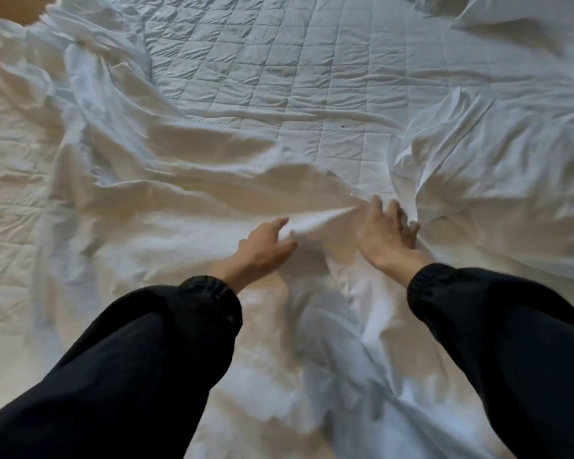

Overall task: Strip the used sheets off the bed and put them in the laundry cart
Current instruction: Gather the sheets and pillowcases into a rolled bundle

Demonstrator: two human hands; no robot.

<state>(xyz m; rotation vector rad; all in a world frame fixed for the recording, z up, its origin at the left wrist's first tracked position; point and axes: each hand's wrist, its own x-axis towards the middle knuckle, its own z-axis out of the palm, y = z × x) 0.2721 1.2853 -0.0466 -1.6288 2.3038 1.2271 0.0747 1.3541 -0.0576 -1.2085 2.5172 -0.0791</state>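
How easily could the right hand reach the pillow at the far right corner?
Probably not without leaning in: the right hand is at the rumpled sheet nearby, the pillow far across the bed. Nothing lies in the way.

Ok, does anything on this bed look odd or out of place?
Only a small dark speck on the bare quilted mattress pad, too small to tell stain from lint. The sheet is bunched up, which fits stripping; the left hand pinches a fold of it.
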